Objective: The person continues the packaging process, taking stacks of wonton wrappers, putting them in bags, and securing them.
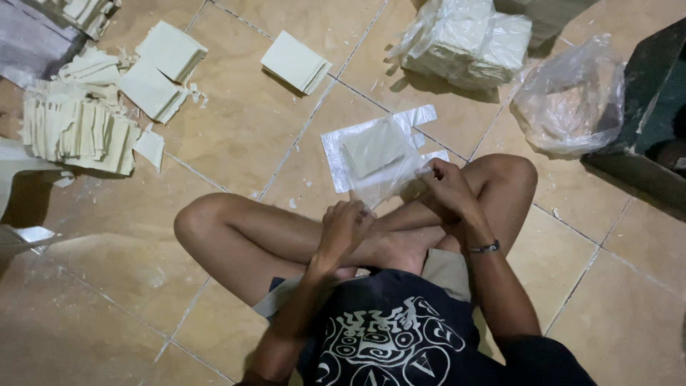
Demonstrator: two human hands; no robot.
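I sit cross-legged on a tan tiled floor. My left hand and my right hand both grip the near edge of a clear plastic bag that stretches from my shins out onto the floor. Inside the bag lies a small square stack of pale sheets. The left hand pinches the bag's left corner above my ankle; the right hand, with a dark bracelet on its wrist, pinches the right corner above my knee.
A loose square stack of pale sheets lies ahead. More stacks and offcuts are spread at the left. A bagged bundle of sheets and a crumpled clear bag lie at the upper right, beside a dark box.
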